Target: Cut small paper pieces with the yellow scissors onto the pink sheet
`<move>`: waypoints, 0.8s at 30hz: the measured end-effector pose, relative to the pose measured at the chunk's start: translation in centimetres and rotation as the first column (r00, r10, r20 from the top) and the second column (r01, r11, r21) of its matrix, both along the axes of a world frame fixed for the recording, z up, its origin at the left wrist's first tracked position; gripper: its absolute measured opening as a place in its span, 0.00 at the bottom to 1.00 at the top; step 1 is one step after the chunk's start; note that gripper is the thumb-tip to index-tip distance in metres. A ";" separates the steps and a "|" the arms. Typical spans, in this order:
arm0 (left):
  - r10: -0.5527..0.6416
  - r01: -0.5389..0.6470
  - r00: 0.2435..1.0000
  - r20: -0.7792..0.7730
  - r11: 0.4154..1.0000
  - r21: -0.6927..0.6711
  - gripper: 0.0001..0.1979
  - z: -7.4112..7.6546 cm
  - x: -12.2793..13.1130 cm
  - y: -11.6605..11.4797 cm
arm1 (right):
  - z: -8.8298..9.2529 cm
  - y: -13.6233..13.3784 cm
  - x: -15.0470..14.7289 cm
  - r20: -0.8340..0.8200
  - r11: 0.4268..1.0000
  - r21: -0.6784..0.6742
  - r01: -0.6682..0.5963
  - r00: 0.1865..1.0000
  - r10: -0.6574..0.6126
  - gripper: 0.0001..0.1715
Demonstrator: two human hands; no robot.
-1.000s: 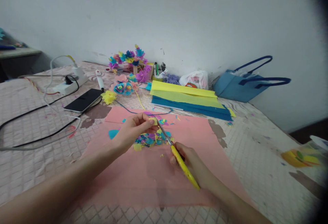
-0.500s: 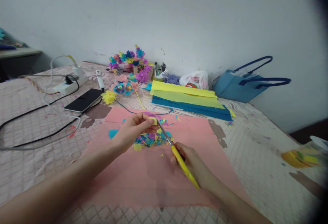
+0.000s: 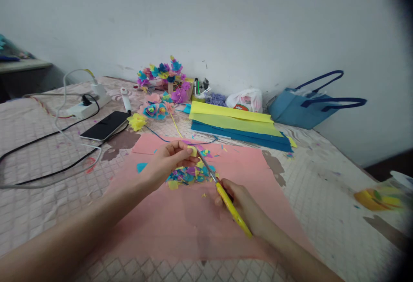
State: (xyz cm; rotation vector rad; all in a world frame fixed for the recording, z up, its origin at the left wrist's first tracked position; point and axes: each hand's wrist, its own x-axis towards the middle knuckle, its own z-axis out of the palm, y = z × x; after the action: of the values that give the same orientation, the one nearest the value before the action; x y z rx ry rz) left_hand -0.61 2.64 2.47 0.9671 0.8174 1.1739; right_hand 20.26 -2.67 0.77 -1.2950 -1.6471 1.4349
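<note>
Between the thumb and fingers of my left hand [image 3: 176, 155] is a small piece of yellow paper [image 3: 192, 151]. My right hand [image 3: 237, 196] is closed around the yellow handles of a pair of scissors [image 3: 230, 204]. The blades point up and left, with their tips right beside the yellow paper; whether they touch it I cannot tell. Under both hands lies a large pink sheet [image 3: 251, 170]. A heap of blue, purple and yellow paper scraps [image 3: 187, 175] rests on it just below my left fingers.
Yellow and blue paper sheets [image 3: 238, 123] lie behind the pink one, with a blue bag [image 3: 297, 108] to their right. Paper flowers [image 3: 156, 108], a phone [image 3: 105, 126] and a power strip [image 3: 82, 109] with cables are at the left. A clear container [image 3: 380, 198] stands far right.
Both hands stay almost in place. The yellow paper piece has turned slightly in my left fingers, next to the scissor tips.
</note>
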 end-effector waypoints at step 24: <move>-0.051 0.051 0.999 -0.004 0.998 0.040 0.11 0.4 -0.5 0.5 | 1.6 -0.2 -0.6 -0.009 0.989 -0.143 0.034 0.999 -0.036 0.08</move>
State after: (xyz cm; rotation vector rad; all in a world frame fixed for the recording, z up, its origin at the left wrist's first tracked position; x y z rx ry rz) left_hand -1.12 3.12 2.84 1.0169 0.7698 1.1493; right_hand 19.67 -2.92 2.36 -1.3843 -1.5299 1.5598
